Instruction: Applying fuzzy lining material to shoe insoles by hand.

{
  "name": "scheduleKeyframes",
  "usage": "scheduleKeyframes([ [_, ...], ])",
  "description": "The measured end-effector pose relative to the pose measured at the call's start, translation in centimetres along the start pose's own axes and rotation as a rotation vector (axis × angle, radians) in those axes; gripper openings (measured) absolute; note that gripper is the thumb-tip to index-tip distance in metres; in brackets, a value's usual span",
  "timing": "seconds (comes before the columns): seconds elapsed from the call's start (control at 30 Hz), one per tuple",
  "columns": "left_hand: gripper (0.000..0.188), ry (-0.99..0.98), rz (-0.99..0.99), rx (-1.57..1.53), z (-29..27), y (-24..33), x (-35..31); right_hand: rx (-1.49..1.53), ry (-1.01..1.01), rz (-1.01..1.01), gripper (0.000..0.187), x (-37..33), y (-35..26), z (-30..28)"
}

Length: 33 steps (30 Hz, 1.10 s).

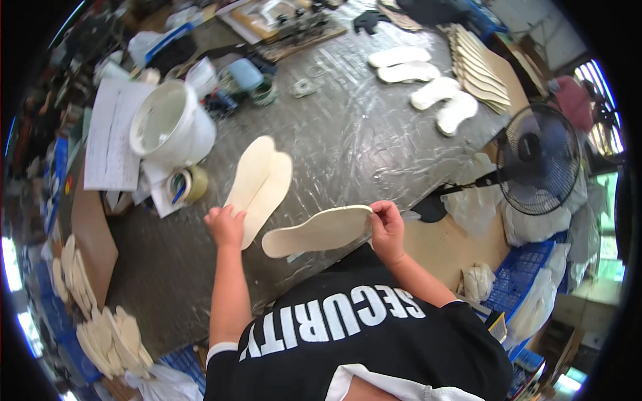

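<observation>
Grey table (361,144); right hand (386,230) pinching insole (317,232), long axis leftward; left hand (226,226) on away-pointing insole pair (263,188), grip unclear.

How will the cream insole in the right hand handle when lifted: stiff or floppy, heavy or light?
The cream insole likely holds its shape: the right hand pinches just one end and the rest extends with a gentle curve, though its far end may touch the table. It's probably light, as its edge looks thin.
</observation>
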State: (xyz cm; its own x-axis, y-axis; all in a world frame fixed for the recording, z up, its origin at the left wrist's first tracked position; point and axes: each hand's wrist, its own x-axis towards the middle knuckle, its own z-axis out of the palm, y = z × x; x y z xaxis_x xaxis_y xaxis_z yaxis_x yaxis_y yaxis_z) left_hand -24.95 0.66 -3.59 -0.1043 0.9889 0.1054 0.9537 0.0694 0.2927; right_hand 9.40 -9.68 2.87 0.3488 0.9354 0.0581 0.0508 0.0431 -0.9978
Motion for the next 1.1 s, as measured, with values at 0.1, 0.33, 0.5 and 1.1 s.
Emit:
scheduleKeyframes([
  [0.1, 0.045, -0.005, -0.139, -0.310, 1.7, -3.1, 0.9, 0.072, 0.120, 0.137, 0.011, 1.5, 2.5, -2.4],
  [0.33, 0.020, 0.289, -0.348, -0.354, 1.0, -4.4, 1.0, -0.638, -0.114, -0.092, 0.011, 4.8, 6.3, -5.8],
  [0.5, 0.017, 0.317, -0.311, -0.291, -0.2, 3.5, 1.0, -0.869, 0.318, -0.181, 0.027, 13.6, 6.2, -14.0],
  [1.1, 0.031, -0.787, -0.084, -0.122, -0.7, 19.5, -5.2, -0.976, -0.393, -0.468, 0.008, 12.0, 3.5, -11.6],
])
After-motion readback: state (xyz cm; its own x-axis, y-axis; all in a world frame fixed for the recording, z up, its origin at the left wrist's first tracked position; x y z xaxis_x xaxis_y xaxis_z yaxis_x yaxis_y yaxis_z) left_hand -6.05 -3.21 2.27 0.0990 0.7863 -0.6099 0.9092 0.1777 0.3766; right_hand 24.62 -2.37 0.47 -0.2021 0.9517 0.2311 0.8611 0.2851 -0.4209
